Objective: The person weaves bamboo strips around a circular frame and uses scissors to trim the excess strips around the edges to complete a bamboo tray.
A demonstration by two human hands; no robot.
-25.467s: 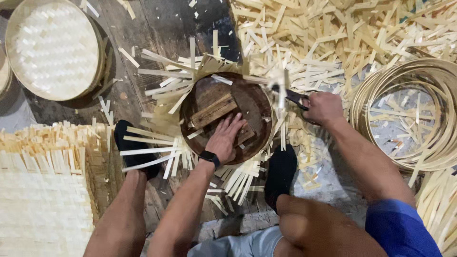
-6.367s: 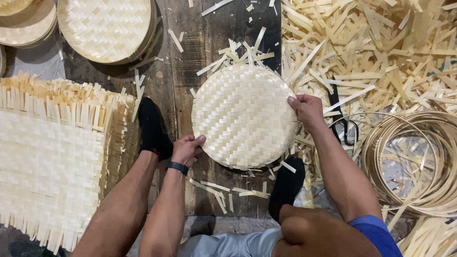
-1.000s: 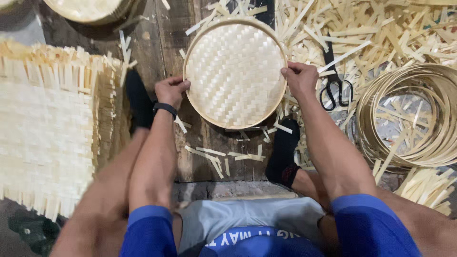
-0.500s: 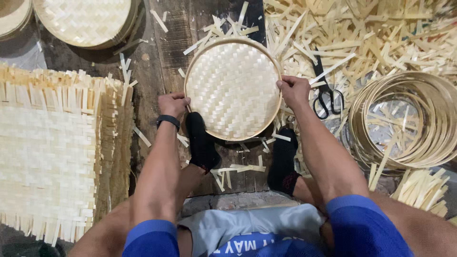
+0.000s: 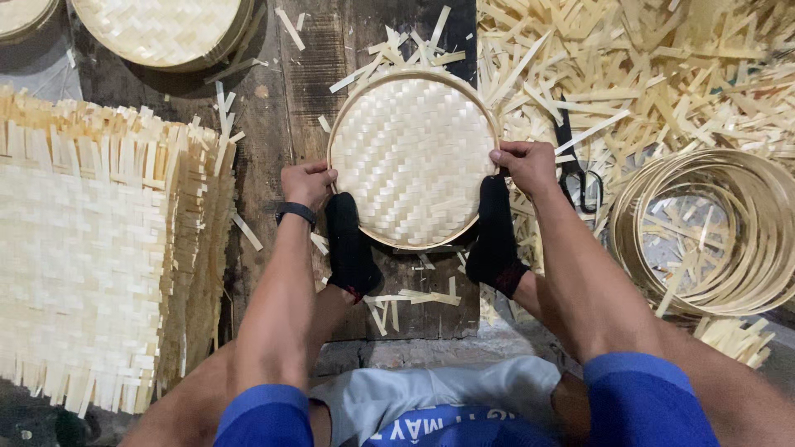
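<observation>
The round woven bamboo tray sits in the upper middle of the frame, flat on the dark wooden board, and I have it by both sides of its hoop rim. My left hand is curled tight on the rim at the tray's left edge, fingers wrapped over the top, thumb side toward me; my right hand is closed the same way on the right edge, just beside the rim's widest point. Both black-socked feet press up against the tray's lower edge, one under each hand, so the tray is braced from four places. To do this well, I judge the grip should stay even on both sides and the weave should sit level inside the hoop, with the feet steadying rather than bending it. Black scissors lie just right of my right hand among loose bamboo offcuts filling the upper right. A stack of empty bamboo hoops lies at the right, a large fringed woven mat at the left, and another finished tray at the upper left.
</observation>
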